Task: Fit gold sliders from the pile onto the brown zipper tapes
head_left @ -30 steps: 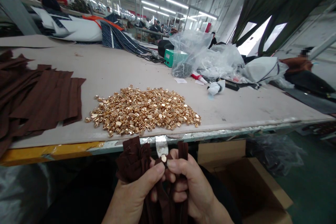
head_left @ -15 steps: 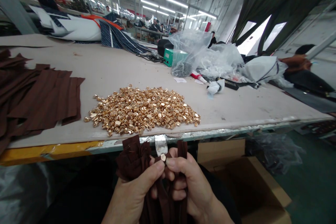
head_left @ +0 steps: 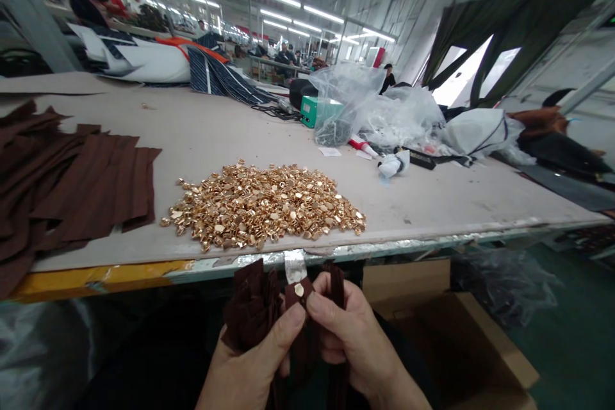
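Note:
Below the table edge, my left hand (head_left: 257, 355) is closed around a bundle of brown zipper tapes (head_left: 250, 307). Its thumb presses near the end of one tape (head_left: 291, 298), on which a small gold zipper slider (head_left: 298, 289) sits. My right hand (head_left: 358, 336) pinches the same tape end between thumb and forefinger, just right of the slider. Another brown tape (head_left: 337, 285) runs through the right hand's fingers and hangs down. On the table just ahead lies a wide heap of loose gold sliders (head_left: 269, 205).
More brown tapes (head_left: 96, 179) lie stacked at the table's left. Plastic bags (head_left: 403, 115), a green box (head_left: 310, 111) and a red-and-white tube (head_left: 360, 144) stand further back. Under the table (head_left: 446, 205), an open carton (head_left: 408, 282) sits at right. Several people are in the background.
Both hands have shifted slightly down. The tape end with the gold slider now shows more plainly between the thumbs. The camera view has moved a little.

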`<state>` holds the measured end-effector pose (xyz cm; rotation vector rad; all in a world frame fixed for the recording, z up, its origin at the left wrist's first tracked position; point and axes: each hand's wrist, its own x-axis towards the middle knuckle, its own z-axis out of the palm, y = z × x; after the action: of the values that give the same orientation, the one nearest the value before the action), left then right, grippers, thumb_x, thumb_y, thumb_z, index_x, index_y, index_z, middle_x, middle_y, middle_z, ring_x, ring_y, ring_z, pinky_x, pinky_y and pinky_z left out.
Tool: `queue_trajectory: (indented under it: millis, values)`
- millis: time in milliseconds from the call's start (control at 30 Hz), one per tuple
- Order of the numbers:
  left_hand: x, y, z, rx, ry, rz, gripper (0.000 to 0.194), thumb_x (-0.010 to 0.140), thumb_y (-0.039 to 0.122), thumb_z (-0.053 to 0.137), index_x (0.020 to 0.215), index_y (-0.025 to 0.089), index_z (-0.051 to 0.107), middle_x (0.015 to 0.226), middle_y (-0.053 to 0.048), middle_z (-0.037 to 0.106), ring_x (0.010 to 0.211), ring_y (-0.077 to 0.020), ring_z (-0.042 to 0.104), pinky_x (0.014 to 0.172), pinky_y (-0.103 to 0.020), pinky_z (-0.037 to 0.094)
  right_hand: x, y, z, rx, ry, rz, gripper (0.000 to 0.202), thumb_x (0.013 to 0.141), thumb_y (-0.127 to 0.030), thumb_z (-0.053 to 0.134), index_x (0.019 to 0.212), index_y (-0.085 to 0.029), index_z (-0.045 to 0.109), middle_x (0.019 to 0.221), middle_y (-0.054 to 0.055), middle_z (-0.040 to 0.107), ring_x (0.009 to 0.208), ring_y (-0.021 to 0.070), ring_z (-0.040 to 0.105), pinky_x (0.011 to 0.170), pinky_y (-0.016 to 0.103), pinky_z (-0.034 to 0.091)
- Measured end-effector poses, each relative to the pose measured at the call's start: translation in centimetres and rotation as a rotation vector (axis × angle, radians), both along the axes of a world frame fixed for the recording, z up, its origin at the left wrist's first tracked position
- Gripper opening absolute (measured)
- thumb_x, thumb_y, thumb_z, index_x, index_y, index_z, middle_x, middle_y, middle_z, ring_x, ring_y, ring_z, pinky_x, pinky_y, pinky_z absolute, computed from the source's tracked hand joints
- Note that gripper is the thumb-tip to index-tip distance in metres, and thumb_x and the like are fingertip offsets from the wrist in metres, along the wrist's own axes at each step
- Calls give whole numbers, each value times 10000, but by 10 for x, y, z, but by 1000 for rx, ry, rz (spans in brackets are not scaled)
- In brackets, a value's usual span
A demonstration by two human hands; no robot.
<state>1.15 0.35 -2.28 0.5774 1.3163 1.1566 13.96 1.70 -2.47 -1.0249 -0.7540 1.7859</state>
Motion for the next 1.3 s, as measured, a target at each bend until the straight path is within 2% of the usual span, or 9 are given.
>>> queue_trajectory:
  millis: [67, 233, 367, 700, 967, 1100, 1300]
  values:
    - [0, -1, 0, 20, 1, 6, 310, 568, 429, 799, 655, 159, 673, 378, 53, 499, 407, -91, 452, 439, -197, 378, 0, -1, -1, -11, 1, 7, 398, 681, -413, 785, 687, -180, 462, 481, -113, 382, 366, -2, 201, 320, 112, 126]
    - [1, 3, 15, -28, -210, 40, 271, 547, 343, 817, 575, 161, 617, 434, 57, 498, 436, -79, 430, 436, -183, 374, -5, -1, 1, 0, -4, -30, 385, 673, -383, 787, 666, -171, 466, 495, -99, 427, 363, -8, 201, 322, 121, 121]
    - [-1, 4, 22, 11, -215, 2, 293, 567, 264, 798, 467, 149, 548, 412, 52, 476, 427, -69, 406, 421, -171, 357, -6, -2, 0, -19, 30, -32, 348, 698, -349, 759, 681, -178, 456, 532, -77, 496, 363, -5, 197, 321, 125, 110]
    - [-1, 0, 18, 10, -220, 26, 217, 587, 250, 786, 555, 172, 586, 429, 61, 491, 434, -76, 410, 435, -183, 371, -4, -3, -1, -52, 70, -26, 334, 702, -309, 747, 675, -185, 438, 534, -74, 497, 369, -2, 185, 320, 123, 110]
    - [0, 2, 14, 90, -125, 57, 215, 572, 283, 810, 588, 157, 636, 473, 52, 551, 458, -74, 448, 458, -174, 391, -8, -1, 4, -43, 50, -24, 341, 692, -306, 752, 665, -183, 435, 534, -69, 492, 363, -3, 206, 316, 121, 109]
    - [0, 5, 19, 141, -51, 44, 219, 545, 293, 830, 580, 155, 664, 472, 36, 576, 447, -87, 466, 430, -176, 403, -9, 2, 4, -48, 72, -21, 352, 686, -305, 765, 663, -183, 435, 526, -71, 503, 354, -7, 206, 312, 119, 108]
    - [0, 5, 17, 154, -9, 63, 217, 562, 328, 820, 605, 161, 689, 519, 25, 613, 499, -106, 509, 472, -189, 444, -7, 3, 2, -17, 55, 14, 404, 691, -390, 772, 668, -193, 420, 537, -74, 527, 341, -10, 186, 303, 123, 120]
